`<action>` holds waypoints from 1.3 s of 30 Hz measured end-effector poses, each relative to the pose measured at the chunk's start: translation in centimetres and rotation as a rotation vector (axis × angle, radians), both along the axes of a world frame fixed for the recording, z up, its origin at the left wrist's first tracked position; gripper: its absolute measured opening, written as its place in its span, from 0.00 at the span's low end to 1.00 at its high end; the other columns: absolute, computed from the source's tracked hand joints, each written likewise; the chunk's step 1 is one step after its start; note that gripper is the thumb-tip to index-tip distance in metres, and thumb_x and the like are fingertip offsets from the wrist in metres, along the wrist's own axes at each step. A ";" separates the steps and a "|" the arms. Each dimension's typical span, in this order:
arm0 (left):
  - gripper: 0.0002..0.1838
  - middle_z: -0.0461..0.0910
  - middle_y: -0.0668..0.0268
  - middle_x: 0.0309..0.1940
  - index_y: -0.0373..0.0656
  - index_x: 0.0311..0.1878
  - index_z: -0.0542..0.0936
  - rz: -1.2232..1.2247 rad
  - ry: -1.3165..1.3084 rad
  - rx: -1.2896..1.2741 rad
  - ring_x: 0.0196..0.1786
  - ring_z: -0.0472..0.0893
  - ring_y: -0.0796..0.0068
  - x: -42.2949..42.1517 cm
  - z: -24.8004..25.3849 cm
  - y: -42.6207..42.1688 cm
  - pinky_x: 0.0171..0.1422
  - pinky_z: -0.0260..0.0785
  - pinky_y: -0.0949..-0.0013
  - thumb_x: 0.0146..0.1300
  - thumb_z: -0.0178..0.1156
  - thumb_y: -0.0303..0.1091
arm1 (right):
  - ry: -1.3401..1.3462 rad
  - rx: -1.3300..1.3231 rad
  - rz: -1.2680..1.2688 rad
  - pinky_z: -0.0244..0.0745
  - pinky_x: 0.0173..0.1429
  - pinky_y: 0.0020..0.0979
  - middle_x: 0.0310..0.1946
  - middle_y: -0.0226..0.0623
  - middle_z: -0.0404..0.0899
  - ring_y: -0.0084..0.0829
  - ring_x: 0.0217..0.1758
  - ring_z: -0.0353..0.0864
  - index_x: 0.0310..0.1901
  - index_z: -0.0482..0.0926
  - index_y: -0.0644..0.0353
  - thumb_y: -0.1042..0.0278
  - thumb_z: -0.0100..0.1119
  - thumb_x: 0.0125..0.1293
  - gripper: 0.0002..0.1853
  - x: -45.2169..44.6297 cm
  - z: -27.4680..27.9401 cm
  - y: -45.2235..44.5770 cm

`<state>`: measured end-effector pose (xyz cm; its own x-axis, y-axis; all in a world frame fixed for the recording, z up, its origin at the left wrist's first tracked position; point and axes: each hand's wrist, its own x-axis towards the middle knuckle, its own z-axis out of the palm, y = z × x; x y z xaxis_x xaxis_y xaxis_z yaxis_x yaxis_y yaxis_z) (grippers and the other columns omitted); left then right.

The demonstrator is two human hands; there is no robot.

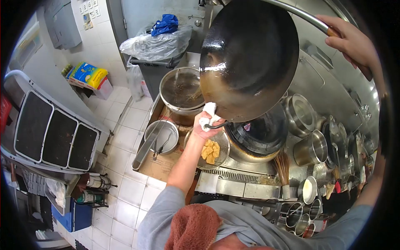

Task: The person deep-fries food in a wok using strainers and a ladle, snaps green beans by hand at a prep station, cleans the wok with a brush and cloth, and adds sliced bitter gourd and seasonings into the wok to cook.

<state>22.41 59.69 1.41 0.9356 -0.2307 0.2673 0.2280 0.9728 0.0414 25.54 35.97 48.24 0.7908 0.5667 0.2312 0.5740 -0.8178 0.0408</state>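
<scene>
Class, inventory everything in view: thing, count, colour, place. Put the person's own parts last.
wok: one, black, raised, upper centre
white cloth: one, at left hand
metal handle: one, silver, brown end, top right
large pot: one, silver, left of wok
basin: one, silver, on cardboard
food pieces: several, golden, in round container
brush: one, brown, right of stove
blue plastic: one bundle, atop bin
sack: one, yellow-blue, by wall
framed panels: three, dark, left
towel: one, reddish-brown, bottom
small utensils: too many to count, right
left hand: one, bare, centre
right hand: one, bare, top right
</scene>
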 end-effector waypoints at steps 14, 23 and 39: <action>0.04 0.76 0.65 0.26 0.44 0.37 0.70 0.341 0.591 0.928 0.34 0.82 0.63 -4.0 2.3 -13.7 0.34 0.76 0.60 0.59 0.50 0.31 | 0.406 0.361 -0.345 0.71 0.18 0.34 0.17 0.38 0.76 0.30 0.15 0.75 0.35 0.78 0.68 0.73 0.53 0.54 0.09 19.3 -20.6 -28.7; 0.07 0.78 0.62 0.29 0.46 0.38 0.72 0.202 0.658 0.823 0.31 0.79 0.66 -5.4 -2.1 -21.4 0.26 0.67 0.65 0.59 0.49 0.35 | 1.440 2.382 -0.126 0.76 0.25 0.27 0.20 0.41 0.74 0.33 0.20 0.76 0.28 0.75 0.72 0.82 0.54 0.52 0.03 24.9 -42.7 -40.1; 0.11 0.77 0.71 0.34 0.50 0.40 0.75 0.052 0.664 0.633 0.36 0.74 0.70 0.4 -1.5 -23.4 0.33 0.67 0.68 0.67 0.54 0.47 | 1.909 2.833 0.220 0.70 0.22 0.26 0.28 0.33 0.63 0.25 0.20 0.68 0.64 0.46 0.73 0.73 0.42 0.71 0.26 -3.4 -30.7 -33.4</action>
